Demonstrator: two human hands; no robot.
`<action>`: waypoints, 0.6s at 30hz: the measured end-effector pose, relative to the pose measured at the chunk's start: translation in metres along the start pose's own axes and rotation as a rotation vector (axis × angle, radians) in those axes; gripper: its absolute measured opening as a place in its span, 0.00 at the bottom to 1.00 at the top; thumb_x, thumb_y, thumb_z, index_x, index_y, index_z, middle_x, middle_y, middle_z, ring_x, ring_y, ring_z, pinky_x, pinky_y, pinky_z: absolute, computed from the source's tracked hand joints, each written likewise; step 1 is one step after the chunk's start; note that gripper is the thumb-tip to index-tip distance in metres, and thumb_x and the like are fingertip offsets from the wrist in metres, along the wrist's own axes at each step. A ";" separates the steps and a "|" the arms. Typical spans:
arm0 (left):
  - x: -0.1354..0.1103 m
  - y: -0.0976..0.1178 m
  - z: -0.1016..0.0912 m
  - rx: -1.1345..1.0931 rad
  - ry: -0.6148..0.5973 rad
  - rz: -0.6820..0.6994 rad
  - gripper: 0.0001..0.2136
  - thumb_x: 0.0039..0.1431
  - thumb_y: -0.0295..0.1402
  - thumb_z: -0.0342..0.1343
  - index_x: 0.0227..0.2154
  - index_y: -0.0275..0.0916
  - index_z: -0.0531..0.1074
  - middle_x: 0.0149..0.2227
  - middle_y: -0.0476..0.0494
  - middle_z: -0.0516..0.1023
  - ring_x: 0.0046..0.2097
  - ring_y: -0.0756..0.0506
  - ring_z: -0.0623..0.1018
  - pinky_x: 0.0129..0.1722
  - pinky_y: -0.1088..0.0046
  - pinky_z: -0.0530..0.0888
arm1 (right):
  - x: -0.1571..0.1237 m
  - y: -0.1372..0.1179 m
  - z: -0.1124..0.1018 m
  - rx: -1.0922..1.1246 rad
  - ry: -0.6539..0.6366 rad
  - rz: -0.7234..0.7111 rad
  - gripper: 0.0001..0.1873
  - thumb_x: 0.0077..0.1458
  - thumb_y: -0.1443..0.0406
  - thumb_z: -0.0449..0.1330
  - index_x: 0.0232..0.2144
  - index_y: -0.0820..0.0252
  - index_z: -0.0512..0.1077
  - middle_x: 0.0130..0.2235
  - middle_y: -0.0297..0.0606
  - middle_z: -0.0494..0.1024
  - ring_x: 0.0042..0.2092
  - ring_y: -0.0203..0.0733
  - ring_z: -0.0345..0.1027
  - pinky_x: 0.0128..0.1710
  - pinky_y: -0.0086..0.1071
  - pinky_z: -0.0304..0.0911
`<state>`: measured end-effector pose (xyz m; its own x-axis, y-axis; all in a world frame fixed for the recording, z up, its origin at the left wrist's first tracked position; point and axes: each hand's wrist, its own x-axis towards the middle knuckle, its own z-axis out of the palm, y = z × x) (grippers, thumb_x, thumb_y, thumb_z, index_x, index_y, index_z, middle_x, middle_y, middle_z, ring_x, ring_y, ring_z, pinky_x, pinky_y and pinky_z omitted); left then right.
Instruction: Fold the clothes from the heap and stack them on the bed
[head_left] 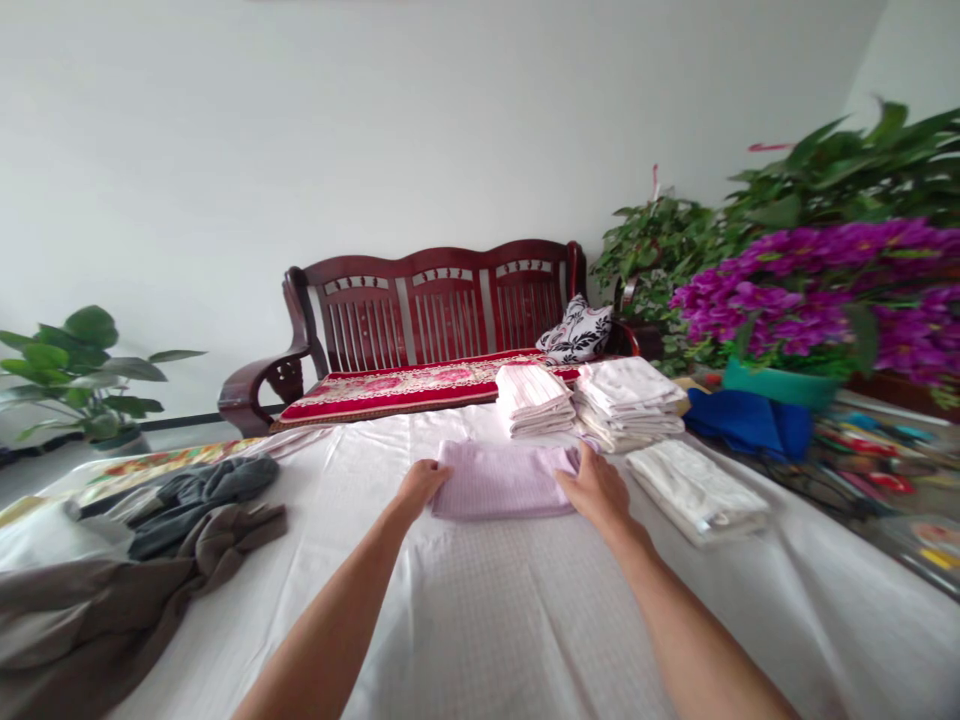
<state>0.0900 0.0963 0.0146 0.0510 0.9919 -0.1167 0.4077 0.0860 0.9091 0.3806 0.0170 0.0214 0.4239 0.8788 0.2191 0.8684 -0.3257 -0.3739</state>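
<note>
A lilac ribbed garment (502, 482), folded into a flat rectangle, lies on the white cloth (480, 610) in front of me. My left hand (424, 485) pinches its left edge between thumb and fingers. At the opposite edge my right hand (596, 485) grips the garment the same way, thumb on top. Just beyond it stand two stacks of folded cloths, a striped stack (532, 400) and a taller whitish stack (630, 400). A folded white garment (697, 490) lies to the right of my right hand.
Rumpled grey and brown clothes (202, 540) lie at the left. Behind the cloth stands a dark red wooden bench (442, 300) with a patterned pillow (577, 330). On the right are purple flowers (817, 290) in a teal pot (780, 385), a blue cloth (750, 425) and small clutter.
</note>
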 end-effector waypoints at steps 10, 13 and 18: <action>-0.033 0.004 -0.032 -0.379 0.043 0.043 0.26 0.36 0.49 0.63 0.36 0.36 0.72 0.25 0.51 0.73 0.26 0.49 0.71 0.26 0.76 0.65 | 0.010 -0.022 0.017 0.541 0.063 -0.100 0.38 0.49 0.62 0.61 0.63 0.61 0.60 0.61 0.48 0.70 0.60 0.50 0.66 0.59 0.40 0.60; -0.047 -0.007 -0.058 -0.376 0.084 0.001 0.26 0.35 0.48 0.64 0.35 0.36 0.72 0.24 0.52 0.73 0.26 0.49 0.71 0.25 0.76 0.64 | 0.004 -0.032 0.024 0.506 -0.022 -0.201 0.34 0.50 0.60 0.61 0.59 0.60 0.65 0.56 0.47 0.74 0.55 0.49 0.70 0.55 0.40 0.64; -0.060 -0.026 -0.076 -0.291 0.099 -0.115 0.23 0.34 0.45 0.67 0.32 0.35 0.73 0.19 0.54 0.69 0.21 0.51 0.66 0.20 0.77 0.56 | -0.013 -0.045 0.023 0.213 0.042 -0.376 0.25 0.60 0.62 0.53 0.57 0.68 0.69 0.54 0.54 0.75 0.57 0.54 0.68 0.57 0.44 0.62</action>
<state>0.0066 0.0416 0.0284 -0.0749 0.9772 -0.1987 0.1276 0.2070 0.9700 0.3298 0.0284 0.0149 0.1026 0.9061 0.4105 0.8940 0.0970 -0.4375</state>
